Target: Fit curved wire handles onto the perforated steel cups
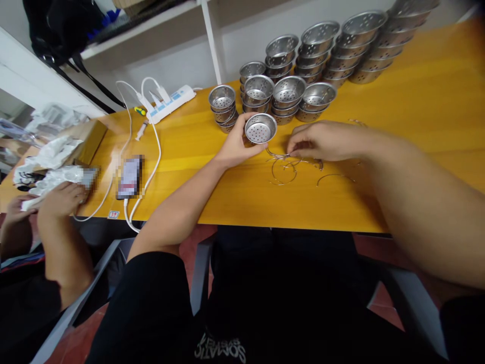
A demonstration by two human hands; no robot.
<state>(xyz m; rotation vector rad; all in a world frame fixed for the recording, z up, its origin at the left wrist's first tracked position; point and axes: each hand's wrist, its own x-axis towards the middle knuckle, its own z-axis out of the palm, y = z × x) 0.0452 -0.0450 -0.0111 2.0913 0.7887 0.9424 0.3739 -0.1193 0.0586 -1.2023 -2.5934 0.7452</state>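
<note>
My left hand (pixel 235 144) is closed around the side of a small perforated metal cup (pixel 260 128), its open top facing me. To the right of the cup, my right hand (pixel 308 141) pinches thin bent wire (pixel 278 154) at the fingertips. Below and around the fingers lie several curved wire pieces, among them a wire ring (pixel 284 172) and a separate wire arc (pixel 335 175). Just behind both hands stand stacks of similar perforated cups, the nearest being a short stack (pixel 288 93). My fingers partly hide the wire ends.
Taller cup stacks (pixel 364 30) rise along the table's back right. A white power strip (pixel 170 103) with cables, a phone (pixel 130 177) and a small syringe-like item (pixel 141 130) are at left. A co-worker's hands (pixel 62 202) handle white plastic at far left. Shelving (pixel 210 40) stands behind.
</note>
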